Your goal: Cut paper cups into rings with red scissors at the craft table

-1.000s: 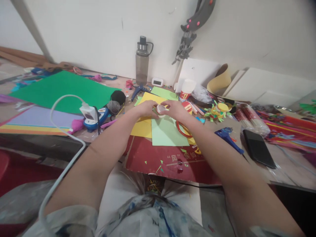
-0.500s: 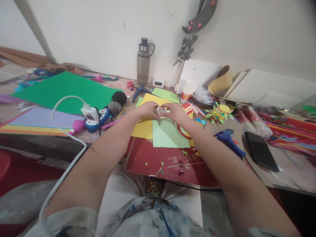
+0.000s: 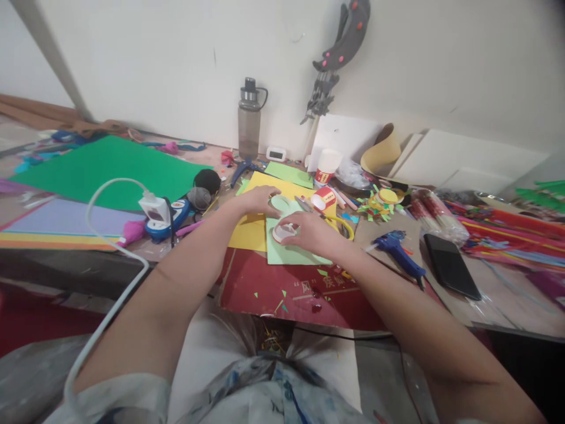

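Observation:
My right hand [image 3: 309, 232] is closed on a cut-off paper cup base [image 3: 279, 234], a shallow white ring, low over a light green paper sheet [image 3: 291, 256]. Just beyond it, my left hand [image 3: 260, 201] curls its thumb and fingers around the edge of a pale green paper disc [image 3: 280, 204]. Under the hands, yellow paper [image 3: 247, 234] lies partly beneath the green sheet. Yellow-handled scissors [image 3: 343, 226] rest to the right of my right hand, beside a cut red and yellow paper cup piece [image 3: 323, 199].
A red board [image 3: 265, 288] with paper scraps lies at the front edge. To the right are a blue glue gun [image 3: 401, 254] and a black phone [image 3: 451, 265]. Behind stand a water bottle [image 3: 249, 126] and a paper cup [image 3: 327, 166]. A white cable [image 3: 132, 247] crosses at left.
My hands were together around the white cup base. They have moved apart: the right hand has come nearer with the base, and the green disc now shows at the left hand.

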{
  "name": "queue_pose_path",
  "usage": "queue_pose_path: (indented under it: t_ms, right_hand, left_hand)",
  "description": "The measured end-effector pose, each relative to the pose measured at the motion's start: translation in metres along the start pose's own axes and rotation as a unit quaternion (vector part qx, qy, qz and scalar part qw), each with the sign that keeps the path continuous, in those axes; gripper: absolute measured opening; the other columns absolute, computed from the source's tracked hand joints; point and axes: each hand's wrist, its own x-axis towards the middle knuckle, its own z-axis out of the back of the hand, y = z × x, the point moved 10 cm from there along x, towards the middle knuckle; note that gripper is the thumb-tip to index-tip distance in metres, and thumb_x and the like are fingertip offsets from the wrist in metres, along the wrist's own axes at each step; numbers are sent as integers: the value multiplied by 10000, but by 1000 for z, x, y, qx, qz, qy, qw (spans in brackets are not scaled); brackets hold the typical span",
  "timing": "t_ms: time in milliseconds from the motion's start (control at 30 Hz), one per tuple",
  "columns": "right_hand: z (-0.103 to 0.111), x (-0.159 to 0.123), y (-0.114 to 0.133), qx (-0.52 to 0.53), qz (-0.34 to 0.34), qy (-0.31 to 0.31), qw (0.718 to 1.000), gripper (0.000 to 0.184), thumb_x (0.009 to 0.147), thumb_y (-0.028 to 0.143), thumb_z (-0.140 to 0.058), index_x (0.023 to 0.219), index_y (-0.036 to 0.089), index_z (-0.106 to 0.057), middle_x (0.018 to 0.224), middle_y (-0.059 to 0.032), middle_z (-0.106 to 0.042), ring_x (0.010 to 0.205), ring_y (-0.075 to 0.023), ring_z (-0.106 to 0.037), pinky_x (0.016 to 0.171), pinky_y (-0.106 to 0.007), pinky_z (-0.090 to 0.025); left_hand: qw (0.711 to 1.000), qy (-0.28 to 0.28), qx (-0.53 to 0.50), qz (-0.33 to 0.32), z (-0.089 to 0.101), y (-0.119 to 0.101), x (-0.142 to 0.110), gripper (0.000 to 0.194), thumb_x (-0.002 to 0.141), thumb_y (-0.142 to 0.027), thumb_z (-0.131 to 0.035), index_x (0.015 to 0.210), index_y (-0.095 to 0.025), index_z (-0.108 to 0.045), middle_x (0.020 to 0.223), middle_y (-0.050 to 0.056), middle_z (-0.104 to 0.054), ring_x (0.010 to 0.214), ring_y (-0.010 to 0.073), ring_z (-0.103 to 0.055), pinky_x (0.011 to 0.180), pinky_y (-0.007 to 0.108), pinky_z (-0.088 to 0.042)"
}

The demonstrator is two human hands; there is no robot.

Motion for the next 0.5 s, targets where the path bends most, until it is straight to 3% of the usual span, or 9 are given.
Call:
queue_pose_path:
  t_ms: [100, 200, 267, 300, 400, 500]
  right_hand:
    - [9, -3, -8, 25, 7, -33, 999, 336, 781, 296, -813, 1103, 217, -755, 1109, -82, -723, 938, -203, -669, 889, -377, -520]
    - [58, -3, -44, 31, -38, -174, 984, 353, 886, 365, -684, 1196, 199, -711, 1190, -115, -689, 940, -211, -667, 883, -390, -533]
    - [93, -7, -75, -29, -83, -270, 959, 393, 879, 335, -658, 1229, 157, -688, 1236, -165, -655, 1047, -262, -644, 983, -440, -493]
    - [101, -7, -93, -56, -119, -283, 950, 423, 869, 310, -652, 1252, 132, -673, 1261, -194, -638, 1114, -289, -624, 1016, -452, -472]
    - [96, -4, -148, -58, -248, -227, 940, 482, 828, 291, -663, 1261, 79, -647, 1247, -220, -658, 1132, -307, -617, 1023, -448, -455]
    - [78, 0, -163, -24, -267, -187, 945, 328, 783, 273, -678, 1068, 114, -717, 997, -122, -743, 901, -238, -665, 888, -373, -510]
  left_hand:
    - [999, 16, -32, 3, -2, 3, -1, 1040, 630, -563, -766, 1517, -136, -429, 1541, 185, -490, 1370, 316, -509, 1103, 350, -394]
    - [998, 22, -61, 14, -1, 4, -4, 1057, 638, -546, -773, 1538, -143, -395, 1525, 187, -507, 1340, 302, -542, 1089, 344, -410]
    - [998, 1, -62, 29, 5, 5, -5, 996, 662, -552, -766, 1518, -166, -431, 1488, 172, -546, 1331, 303, -545, 1098, 364, -405]
    - [997, -20, -59, 37, 10, 6, -5, 944, 682, -555, -757, 1495, -174, -465, 1476, 164, -558, 1338, 306, -536, 1113, 380, -393]
    - [990, -116, -72, 46, 32, 4, -9, 750, 745, -534, -729, 1385, -172, -579, 1448, 148, -582, 1364, 310, -508, 1163, 414, -344]
    - [970, -200, -132, 34, 49, -5, -14, 566, 773, -440, -732, 1246, -138, -663, 1350, 149, -647, 1288, 287, -562, 1132, 400, -376]
